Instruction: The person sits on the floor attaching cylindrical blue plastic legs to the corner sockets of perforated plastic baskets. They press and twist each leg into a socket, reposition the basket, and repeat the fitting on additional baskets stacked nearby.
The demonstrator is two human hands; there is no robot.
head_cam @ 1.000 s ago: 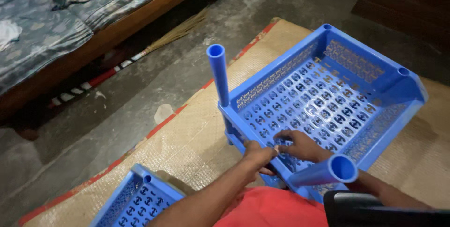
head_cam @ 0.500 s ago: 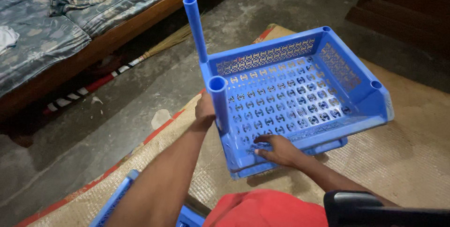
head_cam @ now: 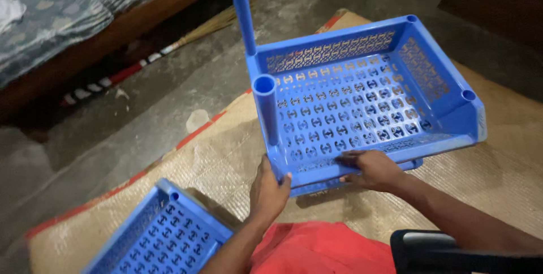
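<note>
A second blue perforated plastic tray (head_cam: pixel 161 234) lies left of the large blue perforated plastic tray (head_cam: pixel 362 98), which rests on the woven mat (head_cam: pixel 226 155). The left hand (head_cam: pixel 268 189) wraps that tray's near-left corner below a blue plastic tube post (head_cam: pixel 266 110), steadying it. The right hand (head_cam: pixel 370 169) grips the front rim, fingers curled over it.

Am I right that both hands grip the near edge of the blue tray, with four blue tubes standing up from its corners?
Not quite. Both the left hand and the right hand do grip the near edge of the blue tray, but the head view shows only two blue tubes standing up, both on its left side. The right-hand corner sockets are empty.
</note>
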